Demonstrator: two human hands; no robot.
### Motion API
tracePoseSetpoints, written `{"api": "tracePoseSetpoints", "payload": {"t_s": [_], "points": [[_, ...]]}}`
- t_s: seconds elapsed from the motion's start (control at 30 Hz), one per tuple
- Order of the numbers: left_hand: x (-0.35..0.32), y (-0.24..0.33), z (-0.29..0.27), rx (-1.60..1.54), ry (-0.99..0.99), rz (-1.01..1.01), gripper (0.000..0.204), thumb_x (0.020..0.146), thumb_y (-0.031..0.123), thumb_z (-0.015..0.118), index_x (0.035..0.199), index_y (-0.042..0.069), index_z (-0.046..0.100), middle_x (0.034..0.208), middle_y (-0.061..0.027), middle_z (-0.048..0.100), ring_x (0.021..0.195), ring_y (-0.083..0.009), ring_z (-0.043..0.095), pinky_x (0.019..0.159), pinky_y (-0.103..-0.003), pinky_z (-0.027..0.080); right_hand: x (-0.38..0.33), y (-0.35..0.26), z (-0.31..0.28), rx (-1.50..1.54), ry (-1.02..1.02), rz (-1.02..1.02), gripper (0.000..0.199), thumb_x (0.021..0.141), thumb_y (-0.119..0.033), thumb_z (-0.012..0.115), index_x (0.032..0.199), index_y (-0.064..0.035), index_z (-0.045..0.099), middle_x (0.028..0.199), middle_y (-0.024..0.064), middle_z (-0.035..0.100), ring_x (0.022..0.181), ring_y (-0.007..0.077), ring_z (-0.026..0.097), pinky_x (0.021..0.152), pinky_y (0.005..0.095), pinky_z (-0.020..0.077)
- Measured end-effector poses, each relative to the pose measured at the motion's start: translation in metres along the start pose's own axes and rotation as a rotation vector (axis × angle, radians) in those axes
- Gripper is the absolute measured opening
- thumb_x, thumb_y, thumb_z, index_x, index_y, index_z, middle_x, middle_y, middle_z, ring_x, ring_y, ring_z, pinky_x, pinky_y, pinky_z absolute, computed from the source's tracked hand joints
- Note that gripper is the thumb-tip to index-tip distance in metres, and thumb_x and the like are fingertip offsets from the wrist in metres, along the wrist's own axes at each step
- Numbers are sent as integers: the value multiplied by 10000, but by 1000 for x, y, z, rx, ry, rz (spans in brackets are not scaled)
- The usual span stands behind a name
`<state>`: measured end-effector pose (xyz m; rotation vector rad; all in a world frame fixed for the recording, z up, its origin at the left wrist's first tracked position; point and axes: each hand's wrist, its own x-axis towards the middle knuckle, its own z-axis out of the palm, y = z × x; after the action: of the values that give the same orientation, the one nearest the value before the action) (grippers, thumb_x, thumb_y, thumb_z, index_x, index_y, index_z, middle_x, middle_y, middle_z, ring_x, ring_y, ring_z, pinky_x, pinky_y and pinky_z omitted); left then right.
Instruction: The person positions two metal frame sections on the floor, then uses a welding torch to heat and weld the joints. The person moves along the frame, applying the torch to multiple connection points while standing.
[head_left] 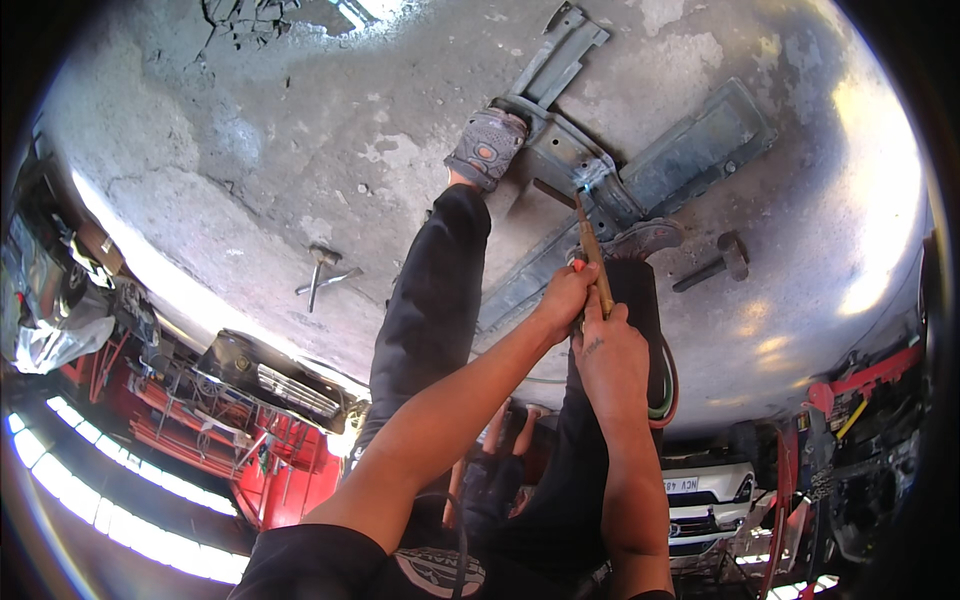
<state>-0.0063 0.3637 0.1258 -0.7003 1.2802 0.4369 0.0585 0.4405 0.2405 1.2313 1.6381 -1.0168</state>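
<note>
My left hand [563, 297] and my right hand [606, 348] both grip the brass tube of a cutting torch [592, 252]. Its tip meets a small bright spot on a grey metal frame piece [570, 160] lying on the concrete floor. My two legs in dark trousers stretch out ahead. One grey shoe [487, 146] rests at the frame's left end, and the other shoe [641, 239] stands on a long metal channel [700, 135] beside the torch. Green and red hoses [664, 395] curl down by my right forearm.
A hammer [320, 266] lies on the cracked concrete to the left. A heavy dark hammer-like tool [718, 262] lies to the right of the frame. A red tool cart [250, 430] with clutter stands at the left, and a white car [705, 495] at the lower right.
</note>
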Motion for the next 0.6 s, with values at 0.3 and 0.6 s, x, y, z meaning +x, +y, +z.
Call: {"api": "tracePoseSetpoints", "payload": {"t_s": [0.3,0.6], "points": [[-1,-1,0,-4,-18,13,330,1043,297,562,1029,-27,625,911,-79,633,807,-173,590,744,-360,497,0,1,2,-23,6,-5,600,871,-205,738,1421,-53,554,968,174,620,734,340,712,682,421,592],[0,-1,0,-6,0,12,345,1041,296,564,1041,-43,625,916,-87,637,810,-174,598,748,-360,502,2,2,2,-5,-8,-3,602,870,-197,737,1423,-51,550,975,179,623,742,344,712,683,427,592]]}}
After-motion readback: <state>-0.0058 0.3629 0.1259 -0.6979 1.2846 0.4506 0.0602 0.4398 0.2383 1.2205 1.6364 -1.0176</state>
